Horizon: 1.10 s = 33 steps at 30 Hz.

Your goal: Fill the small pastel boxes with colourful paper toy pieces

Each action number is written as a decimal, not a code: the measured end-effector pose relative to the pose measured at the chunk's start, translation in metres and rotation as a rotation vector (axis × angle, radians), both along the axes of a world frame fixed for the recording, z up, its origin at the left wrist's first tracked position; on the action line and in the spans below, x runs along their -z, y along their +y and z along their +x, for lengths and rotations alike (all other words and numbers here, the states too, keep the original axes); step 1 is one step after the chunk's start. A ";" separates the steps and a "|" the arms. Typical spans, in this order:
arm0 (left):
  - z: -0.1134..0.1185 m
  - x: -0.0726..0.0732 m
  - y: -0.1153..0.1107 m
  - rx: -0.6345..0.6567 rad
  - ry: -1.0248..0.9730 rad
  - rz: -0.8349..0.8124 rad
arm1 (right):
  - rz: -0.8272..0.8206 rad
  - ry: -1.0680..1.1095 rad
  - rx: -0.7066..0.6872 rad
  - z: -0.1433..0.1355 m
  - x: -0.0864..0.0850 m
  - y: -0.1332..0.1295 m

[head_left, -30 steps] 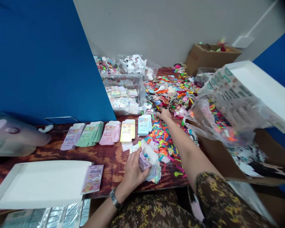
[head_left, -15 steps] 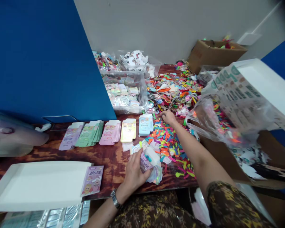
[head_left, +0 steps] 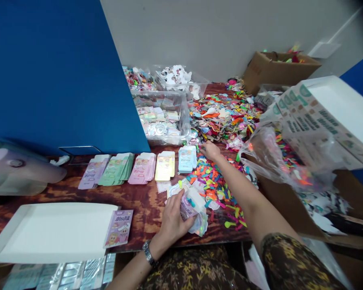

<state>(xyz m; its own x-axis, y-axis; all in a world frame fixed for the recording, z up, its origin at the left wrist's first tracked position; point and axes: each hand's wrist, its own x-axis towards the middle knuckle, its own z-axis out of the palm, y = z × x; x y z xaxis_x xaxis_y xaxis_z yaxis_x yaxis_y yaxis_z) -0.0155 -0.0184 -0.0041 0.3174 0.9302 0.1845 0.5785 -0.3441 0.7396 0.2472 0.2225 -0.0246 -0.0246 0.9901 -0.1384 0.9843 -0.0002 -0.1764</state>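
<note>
Left hand (head_left: 173,217) gripped a purple packet (head_left: 186,207) slanting from far left to near right, away from the right hand (head_left: 211,152). That one reached farther out, nearer the bright bits (head_left: 210,175), right of the blue packs (head_left: 186,160); its grip couldn't be told. Chinese characters fronted the packet, too blurred to read surely.

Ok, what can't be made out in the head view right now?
All in the head view:
- Whether the right hand grips anything: its fingertips are too small and blurred.
- Part of the purple box: covered by the left hand.
- The clear tray's left end: behind the blue panel.
- The lower contents of the back carton: hidden by its walls.
</note>
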 end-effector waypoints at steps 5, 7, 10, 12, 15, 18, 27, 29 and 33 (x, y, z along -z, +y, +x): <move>0.002 -0.002 0.001 -0.027 -0.007 -0.009 | 0.007 -0.001 0.032 0.004 -0.003 -0.008; 0.003 -0.002 0.003 -0.058 -0.025 -0.015 | 0.012 0.007 0.027 0.006 -0.009 -0.011; 0.003 -0.004 0.009 -0.126 -0.055 -0.026 | 0.033 0.031 0.011 0.004 -0.028 -0.021; 0.003 -0.005 0.015 -0.161 -0.069 -0.039 | 0.063 0.058 -0.006 0.000 -0.048 -0.035; 0.003 -0.006 0.024 -0.194 -0.083 -0.050 | 0.155 0.254 -0.122 -0.017 -0.083 -0.073; 0.006 -0.007 0.028 -0.214 -0.087 -0.049 | 0.155 0.515 -0.369 -0.045 -0.108 -0.121; 0.002 -0.011 0.016 -0.223 -0.158 0.004 | 0.386 0.507 -0.607 -0.073 -0.114 -0.184; -0.001 -0.014 0.012 -0.184 -0.188 0.035 | 0.403 0.572 -0.593 -0.068 -0.112 -0.190; -0.007 -0.019 0.007 -0.083 -0.221 0.091 | 0.349 0.624 -0.559 -0.074 -0.105 -0.207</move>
<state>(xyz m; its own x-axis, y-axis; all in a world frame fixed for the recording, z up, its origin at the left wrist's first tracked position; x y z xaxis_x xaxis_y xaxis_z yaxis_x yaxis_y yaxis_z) -0.0226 -0.0118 0.0153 0.1837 0.9276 0.3254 0.4355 -0.3736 0.8190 0.1728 0.0152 0.0806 -0.4840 0.7944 0.3669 0.5501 0.6023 -0.5784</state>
